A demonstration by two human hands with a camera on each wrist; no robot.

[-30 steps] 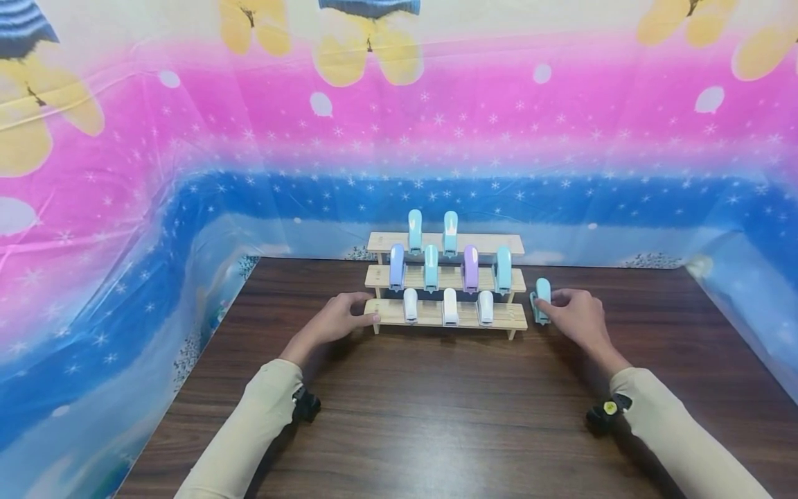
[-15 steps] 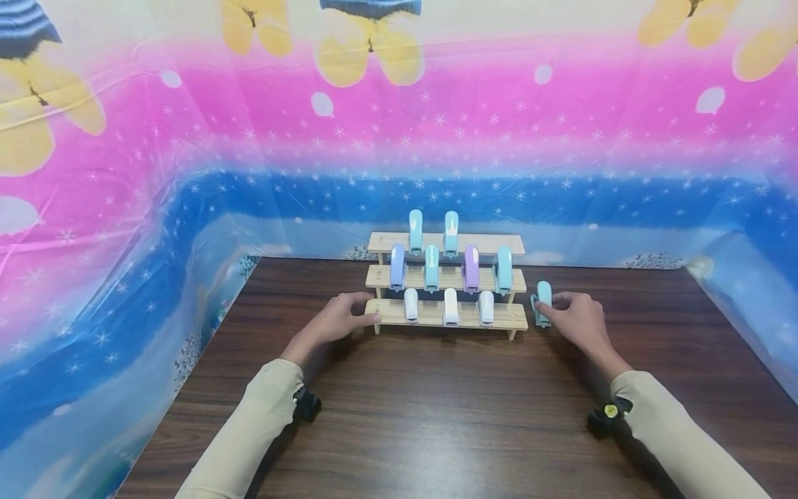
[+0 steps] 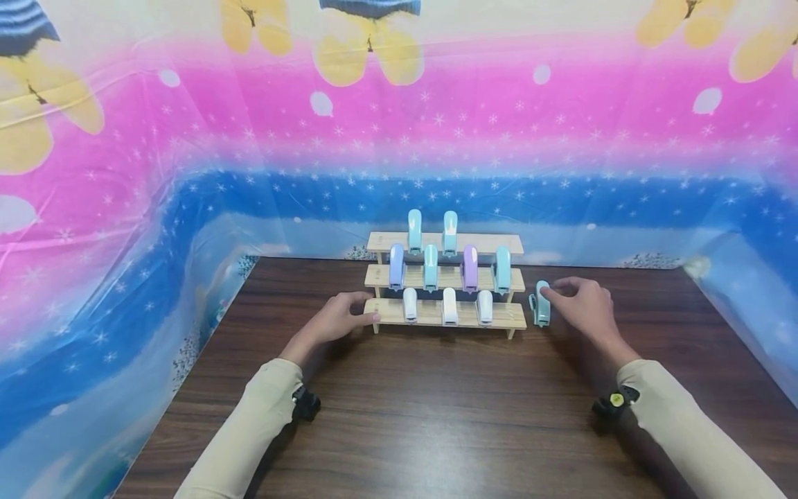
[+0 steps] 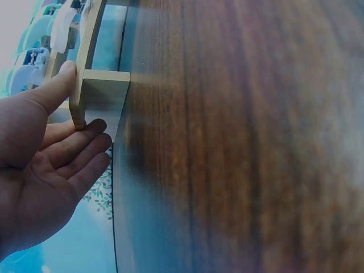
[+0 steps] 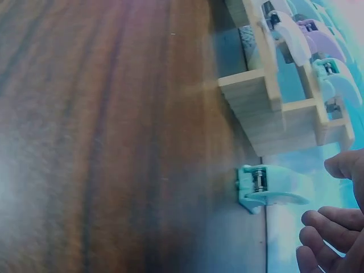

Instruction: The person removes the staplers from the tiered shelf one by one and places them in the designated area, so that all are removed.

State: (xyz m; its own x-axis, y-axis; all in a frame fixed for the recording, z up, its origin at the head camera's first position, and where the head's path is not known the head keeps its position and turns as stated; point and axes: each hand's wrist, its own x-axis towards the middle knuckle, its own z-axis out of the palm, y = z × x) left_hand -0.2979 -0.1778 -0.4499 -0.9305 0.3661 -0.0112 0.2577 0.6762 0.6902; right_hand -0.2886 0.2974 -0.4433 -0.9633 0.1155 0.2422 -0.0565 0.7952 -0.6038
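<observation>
Teal stapler [image 5: 284,181], spring [image 5: 260,180] wrist-view only

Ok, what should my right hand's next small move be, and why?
I'd probably ease the right hand back: the turquoise stapler seems to stand unaided on the table beside the wooden rack, and the right wrist view shows thumb and fingers clear of it.

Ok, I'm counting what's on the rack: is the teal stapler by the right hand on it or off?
Off: the teal stapler stands on the table, and the right wrist view shows it apart from the rack.
</observation>
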